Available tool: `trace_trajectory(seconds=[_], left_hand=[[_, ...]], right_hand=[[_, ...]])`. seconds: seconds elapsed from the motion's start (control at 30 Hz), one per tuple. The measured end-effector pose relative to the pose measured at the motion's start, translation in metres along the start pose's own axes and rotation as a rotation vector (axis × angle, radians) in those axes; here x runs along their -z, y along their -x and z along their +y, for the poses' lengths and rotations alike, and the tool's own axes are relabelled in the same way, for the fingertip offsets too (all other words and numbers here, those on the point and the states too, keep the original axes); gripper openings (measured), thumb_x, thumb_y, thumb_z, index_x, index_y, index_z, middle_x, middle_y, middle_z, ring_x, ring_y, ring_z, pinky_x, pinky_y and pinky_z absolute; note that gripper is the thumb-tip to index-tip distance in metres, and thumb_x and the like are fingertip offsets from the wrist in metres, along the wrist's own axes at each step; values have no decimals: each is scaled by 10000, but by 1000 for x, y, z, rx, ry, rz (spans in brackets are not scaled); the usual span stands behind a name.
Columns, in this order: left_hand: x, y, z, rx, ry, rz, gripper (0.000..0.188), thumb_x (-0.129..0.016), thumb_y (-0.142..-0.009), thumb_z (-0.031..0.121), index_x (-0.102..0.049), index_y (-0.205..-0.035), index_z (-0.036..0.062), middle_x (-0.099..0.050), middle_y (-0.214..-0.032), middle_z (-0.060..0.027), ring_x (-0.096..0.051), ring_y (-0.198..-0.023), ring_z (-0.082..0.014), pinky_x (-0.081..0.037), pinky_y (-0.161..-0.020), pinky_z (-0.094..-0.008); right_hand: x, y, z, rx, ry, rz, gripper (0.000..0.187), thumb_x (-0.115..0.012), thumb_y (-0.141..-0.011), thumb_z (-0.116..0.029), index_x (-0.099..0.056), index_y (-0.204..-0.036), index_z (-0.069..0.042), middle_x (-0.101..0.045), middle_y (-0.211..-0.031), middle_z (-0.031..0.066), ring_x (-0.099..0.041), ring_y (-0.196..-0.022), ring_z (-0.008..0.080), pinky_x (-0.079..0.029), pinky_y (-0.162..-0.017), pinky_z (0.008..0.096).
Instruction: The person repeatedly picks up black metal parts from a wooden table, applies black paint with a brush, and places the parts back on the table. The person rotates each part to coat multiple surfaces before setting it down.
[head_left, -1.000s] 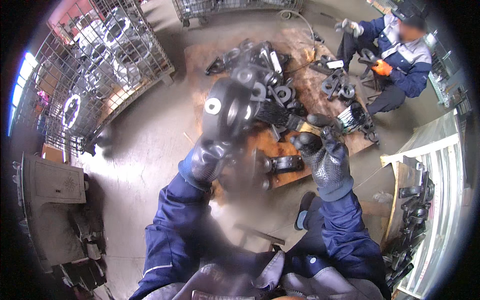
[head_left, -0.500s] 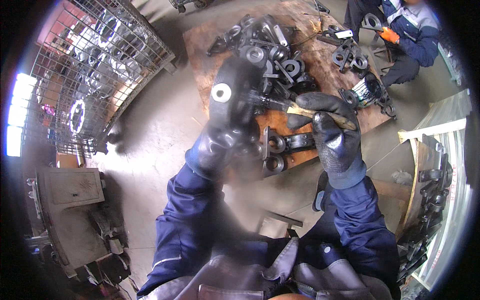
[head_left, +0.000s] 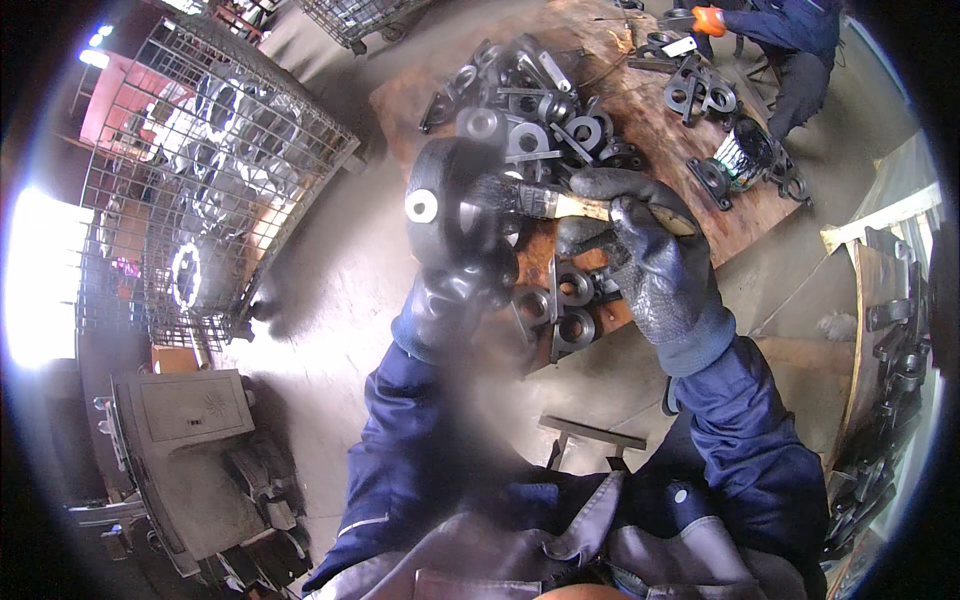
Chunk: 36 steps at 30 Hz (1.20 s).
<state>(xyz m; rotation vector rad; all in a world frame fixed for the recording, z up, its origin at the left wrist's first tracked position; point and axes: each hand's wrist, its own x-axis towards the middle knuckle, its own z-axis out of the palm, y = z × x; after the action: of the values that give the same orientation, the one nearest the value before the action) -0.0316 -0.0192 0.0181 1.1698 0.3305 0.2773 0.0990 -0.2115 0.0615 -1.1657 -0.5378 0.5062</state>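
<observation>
My left hand [head_left: 455, 295], in a dark coated glove, holds up a black ring-shaped metal part [head_left: 435, 185] with a bright round hole or boss on its side; a blurred smear hides some of it. In my gloved right hand [head_left: 645, 240] is a paintbrush [head_left: 580, 207], its pale wooden handle gripped between thumb and fingers. The dark, wet-looking bristles point left and lie against or just in front of the part; I cannot tell which. Below both hands, several black ringed brackets [head_left: 573, 327] rest at the near edge of the brown board [head_left: 660, 200].
A heap of black metal brackets [head_left: 530, 140] covers the board's far side. A paint-smeared can [head_left: 740, 155] stands at its right. Beyond it, a co-worker's orange-gloved hand [head_left: 708, 21] shows. A wire cage [head_left: 230, 170] of metal parts stands left, a grey cabinet [head_left: 195, 405] lower left.
The view has shifted, so the surroundings sit differently. The held part has turned a little, and the brush now lies further across it. The co-worker's orange glove has moved towards the upper edge.
</observation>
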Motion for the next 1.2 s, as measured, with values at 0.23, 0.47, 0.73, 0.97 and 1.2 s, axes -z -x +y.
trace_trajectory(seconds=[0.23, 0.47, 0.73, 0.97, 1.2], left_hand=[[0, -1, 7, 18, -21, -32, 587, -782, -784, 405, -541, -1180, 46, -585, -825, -50, -518, -638, -144, -392, -537, -255], [-1, -2, 10, 56, 85, -66, 580, -781, -785, 437, -546, -1149, 52, -584, -821, -46, -517, -641, -135, -386, -533, -255], [-2, -2, 12, 11, 16, -142, 619, -778, -803, 409, -528, -1227, 33, -598, -843, -55, -528, -648, -138, -401, -550, -256], [1, 1, 6, 47, 49, -47, 610, -778, -801, 380, -528, -1236, 33, -602, -878, -64, -531, -666, -140, -414, -571, -259], [7, -2, 7, 47, 99, -139, 593, -770, -800, 365, -528, -1232, 39, -604, -905, -71, -539, -696, -148, -424, -580, -262]], right_hand=[[-2, 4, -5, 106, -16, -95, 296, -520, -1007, -195, -620, -1152, 43, -664, -1130, 145, -684, -963, 208, -565, -877, 340], [-2, -2, -3, 352, 191, -152, 335, -628, -968, -236, -638, -1170, 31, -691, -1123, 153, -694, -989, 213, -552, -901, 330], [-1, -3, 0, 426, 265, -196, 288, -693, -862, -33, -676, -1144, -90, -719, -1081, 76, -696, -1006, 194, -594, -843, 324], [4, -11, -1, 723, 560, -190, 234, -654, -919, -133, -688, -1107, 3, -729, -1044, 148, -701, -986, 232, -539, -886, 362], [1, -2, -2, 407, 129, -171, 248, -558, -980, -124, -630, -1155, 37, -673, -1149, 161, -706, -950, 227, -574, -866, 351]])
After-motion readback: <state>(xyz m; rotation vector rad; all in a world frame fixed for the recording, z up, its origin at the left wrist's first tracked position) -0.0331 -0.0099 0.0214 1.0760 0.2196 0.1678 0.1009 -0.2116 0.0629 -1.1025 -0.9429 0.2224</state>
